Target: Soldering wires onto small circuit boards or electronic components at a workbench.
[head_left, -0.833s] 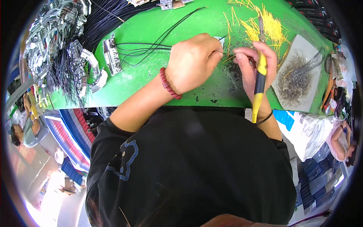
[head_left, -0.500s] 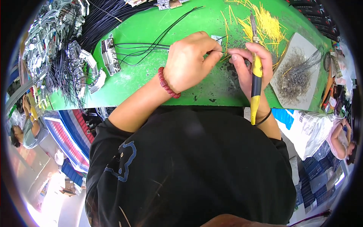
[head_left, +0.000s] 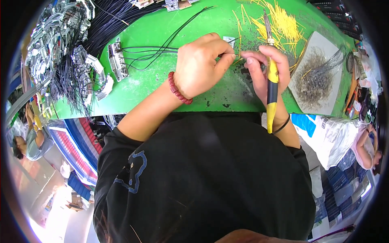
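Note:
My left hand [head_left: 200, 67], with a red bead bracelet at its wrist, is closed in a pinch. Several black wires [head_left: 152, 50] run into it from a silver metal housing [head_left: 118, 60] on its left; their ends are hidden by the fingers. My right hand [head_left: 279, 75] holds a yellow and black soldering iron [head_left: 272, 91], handle toward me and metal tip pointing away. Its thumb and index finger reach toward the left fingertips, a small gap apart. Whether they pinch something thin cannot be made out. Thin yellow tubes [head_left: 285, 26] lie scattered beyond the iron.
A grey-white board [head_left: 332, 77] with dark residue and a tangle of fine wire lies at right on the green table [head_left: 162, 91]. Metal housings with wires [head_left: 60, 36] are heaped at left, beside a black cable bundle [head_left: 109, 24]. Other people sit at both sides.
Both hands have shifted slightly to the left, and the soldering iron has moved with the right one. The grips look the same.

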A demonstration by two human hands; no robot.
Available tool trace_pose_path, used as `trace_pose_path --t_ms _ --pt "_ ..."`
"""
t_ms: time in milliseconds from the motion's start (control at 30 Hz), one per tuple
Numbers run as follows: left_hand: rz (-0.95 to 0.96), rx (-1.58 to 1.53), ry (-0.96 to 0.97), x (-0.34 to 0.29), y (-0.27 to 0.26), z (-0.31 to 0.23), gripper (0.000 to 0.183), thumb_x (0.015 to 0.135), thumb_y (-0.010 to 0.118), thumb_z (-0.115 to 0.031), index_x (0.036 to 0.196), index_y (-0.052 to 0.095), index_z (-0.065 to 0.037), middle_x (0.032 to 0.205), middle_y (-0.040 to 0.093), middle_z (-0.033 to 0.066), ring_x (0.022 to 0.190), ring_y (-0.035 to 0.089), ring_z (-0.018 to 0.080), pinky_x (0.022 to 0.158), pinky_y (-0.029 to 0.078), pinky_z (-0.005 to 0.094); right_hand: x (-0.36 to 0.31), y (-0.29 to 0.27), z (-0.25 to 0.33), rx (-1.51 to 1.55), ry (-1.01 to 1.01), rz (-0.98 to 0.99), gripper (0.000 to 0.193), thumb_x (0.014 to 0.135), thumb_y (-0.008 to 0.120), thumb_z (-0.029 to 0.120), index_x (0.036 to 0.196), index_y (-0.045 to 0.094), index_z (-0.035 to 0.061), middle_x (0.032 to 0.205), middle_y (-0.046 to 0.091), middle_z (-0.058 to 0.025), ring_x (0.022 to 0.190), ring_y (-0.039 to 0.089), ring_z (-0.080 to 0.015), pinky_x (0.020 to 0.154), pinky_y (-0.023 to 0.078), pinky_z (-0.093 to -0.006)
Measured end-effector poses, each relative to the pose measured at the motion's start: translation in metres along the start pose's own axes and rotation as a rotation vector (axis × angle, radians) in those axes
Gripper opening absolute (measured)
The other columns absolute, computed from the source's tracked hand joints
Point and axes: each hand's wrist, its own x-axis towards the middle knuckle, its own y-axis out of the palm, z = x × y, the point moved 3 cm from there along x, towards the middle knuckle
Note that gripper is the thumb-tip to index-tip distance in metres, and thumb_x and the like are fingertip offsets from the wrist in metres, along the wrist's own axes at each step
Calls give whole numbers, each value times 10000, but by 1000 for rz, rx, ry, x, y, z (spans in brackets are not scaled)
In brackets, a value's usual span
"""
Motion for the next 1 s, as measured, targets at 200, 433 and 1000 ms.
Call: trace_pose_path --t_ms 200,433,1000 --pt "-9 26 80 -2 1 -4 41 760 704 -110 766 669 -88 751 620 56 661 619 246 558 494 358 2 0 2 28 14 -21 341 839 666 -47 1154 547 9 935 678 -115 796 700 -150 612 526 -214" --pt "-6 39 109 -4 2 -6 41 756 703 -104 763 666 -88 755 624 55 667 620 243 560 496 354 0 1 -2 -25 42 3 337 847 666 -21 1159 549 31 826 686 -91 728 669 -112 580 489 -202" --pt "-38 298 316 11 20 8 87 723 698 -70 773 629 -89 874 645 28 786 622 228 637 521 342 -27 -89 20 -92 322 -47 647 940 516 519 1314 516 -9 757 665 -104 553 498 -68 516 403 -208"
